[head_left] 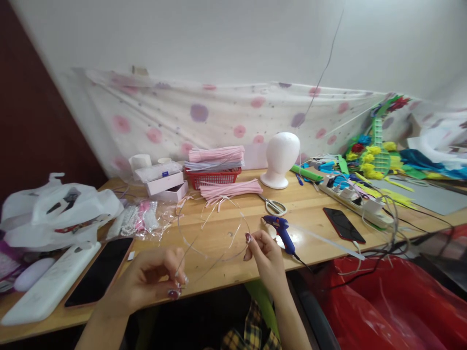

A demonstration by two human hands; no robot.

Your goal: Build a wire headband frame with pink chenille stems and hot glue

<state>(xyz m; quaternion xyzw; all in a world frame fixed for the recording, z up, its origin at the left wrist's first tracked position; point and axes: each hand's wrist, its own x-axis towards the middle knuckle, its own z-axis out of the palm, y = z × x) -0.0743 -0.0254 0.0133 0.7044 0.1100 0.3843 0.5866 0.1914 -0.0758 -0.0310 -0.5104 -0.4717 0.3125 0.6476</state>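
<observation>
- Head view: the left hand is low and near the front edge of the counter. Its fingers are curled in, and the fingertips pinch one end of a thin wire hoop.
- The right hand is a little higher and to the right. Its thumb and first finger are pressed together on the other side of the wire hoop. The other fingers are bent loosely.
- The wire hoop is bent into a big round loop. It hangs between the two hands, just over the wood of the counter. It is very thin and hard to see in places.
- A blue glue gun lies on the counter just beside the right hand. They do not touch.
- A pair of scissors lies a bit farther back, behind the glue gun.
- A bunch of pink strips lies behind the hoop, in front of a red basket with more strips piled on top.
- A white foam head stands upright to the right of the basket.
- A dark phone lies flat to the right, near a white power strip.
- Another dark phone lies flat by the left hand, next to a white case.
- A white plastic bag sits at the far left of the counter.
</observation>
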